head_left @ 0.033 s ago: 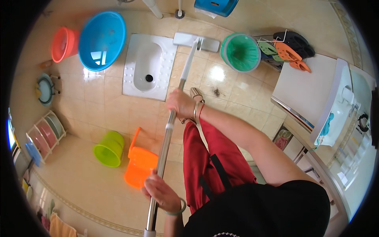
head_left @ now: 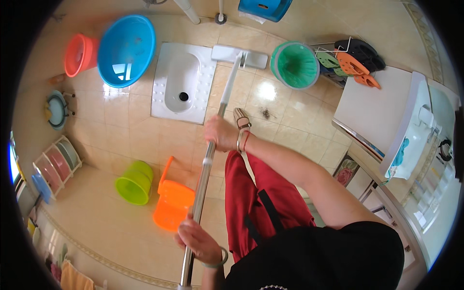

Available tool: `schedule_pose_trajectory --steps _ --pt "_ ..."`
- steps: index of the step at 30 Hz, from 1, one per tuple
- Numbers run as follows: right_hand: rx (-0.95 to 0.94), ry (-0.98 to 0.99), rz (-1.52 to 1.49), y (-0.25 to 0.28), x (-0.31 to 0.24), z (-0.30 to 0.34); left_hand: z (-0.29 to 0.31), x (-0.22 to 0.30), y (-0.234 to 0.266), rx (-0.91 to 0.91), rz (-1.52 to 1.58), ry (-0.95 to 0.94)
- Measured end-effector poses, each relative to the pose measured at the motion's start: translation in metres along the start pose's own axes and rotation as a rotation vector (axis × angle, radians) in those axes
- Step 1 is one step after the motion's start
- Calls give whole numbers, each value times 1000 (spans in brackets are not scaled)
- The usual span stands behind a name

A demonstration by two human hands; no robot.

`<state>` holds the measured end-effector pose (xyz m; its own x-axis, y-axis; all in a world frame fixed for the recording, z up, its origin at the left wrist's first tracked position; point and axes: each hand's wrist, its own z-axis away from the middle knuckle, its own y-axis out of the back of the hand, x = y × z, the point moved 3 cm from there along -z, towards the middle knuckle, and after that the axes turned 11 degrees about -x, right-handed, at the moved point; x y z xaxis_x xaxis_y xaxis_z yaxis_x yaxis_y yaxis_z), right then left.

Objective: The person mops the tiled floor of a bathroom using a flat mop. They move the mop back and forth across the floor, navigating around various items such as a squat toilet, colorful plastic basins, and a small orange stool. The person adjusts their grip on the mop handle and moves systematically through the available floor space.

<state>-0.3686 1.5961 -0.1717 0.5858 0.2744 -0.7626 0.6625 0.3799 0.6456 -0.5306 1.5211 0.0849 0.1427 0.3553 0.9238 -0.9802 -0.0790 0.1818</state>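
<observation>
We see the right hand (head_left: 222, 132) wrapped in a closed fist around the upper part of a metal pole (head_left: 205, 174), just below its white sleeve. Nearer the body, the left hand (head_left: 199, 241) curls more loosely about the same pole, its fingers bent over it. The pole belongs to a flat mop (head_left: 232, 81), which slants away from us across the middle of the view. We find its wide pale mop head (head_left: 255, 59) down at floor level, its left end at the upper right corner of a white squat toilet (head_left: 208, 92); we cannot tell whether the two touch.

Near one shoe (head_left: 241, 116), we notice a small dark clump (head_left: 265, 113) on the tiles. To the right of the mop head we see a bin (head_left: 274, 67) with a green liner, and beyond it, orange slippers (head_left: 350, 64) on a rack. Left of the toilet we see a large blue basin (head_left: 128, 31) and a red bucket (head_left: 90, 52). Below these, a lime bucket (head_left: 144, 174) stands beside an orange plastic piece (head_left: 175, 194) with a long handle.
</observation>
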Motion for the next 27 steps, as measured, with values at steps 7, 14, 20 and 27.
schedule_pose_trajectory --steps 7,14,20,27 --pt "-188 29 -190 -32 -89 4 29 40 49 58 140 -74" --pt "-143 31 22 14 -34 -13 6 30 13 43 349 -176" --pt "-120 35 128 72 41 -19 -35 -2 -53 -109 309 -226" --pt "17 -23 19 83 90 -9 -61 -9 -105 -103 279 -193"
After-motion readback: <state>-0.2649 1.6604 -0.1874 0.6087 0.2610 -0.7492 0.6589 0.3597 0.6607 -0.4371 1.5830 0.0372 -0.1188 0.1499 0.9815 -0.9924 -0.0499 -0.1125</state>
